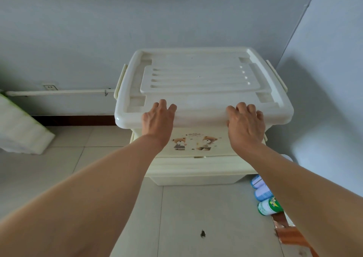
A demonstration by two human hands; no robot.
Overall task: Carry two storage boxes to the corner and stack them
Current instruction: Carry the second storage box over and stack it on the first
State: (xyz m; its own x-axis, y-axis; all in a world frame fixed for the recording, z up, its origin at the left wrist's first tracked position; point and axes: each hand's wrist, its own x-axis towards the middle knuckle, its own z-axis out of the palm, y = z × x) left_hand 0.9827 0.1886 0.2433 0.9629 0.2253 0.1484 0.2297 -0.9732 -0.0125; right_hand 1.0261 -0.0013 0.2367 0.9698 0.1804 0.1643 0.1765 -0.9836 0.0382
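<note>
Two cream-white storage boxes are seen stacked in the corner where two pale walls meet. The upper box [198, 138], marked with a two-bear print on its near face, is seated on the lower box [196, 173], which stands on the tiled floor [59, 168]. The upper box is closed by a ribbed white lid [202, 76], with side latches visible at both ends. The left hand [158, 119] is laid on the near edge of the lid, fingers extended and lying flat over the rim; nothing is gripped. The right hand [245, 125] is placed on the same edge further right, its fingers bent over the lid's top and the thumb set against the front lip, so the rim is lightly held. Three cans [263, 195] are noted lying on the floor just right of the lower box. A wall socket [50, 87] and a white pipe [59, 92] are recorded on the left wall.
</note>
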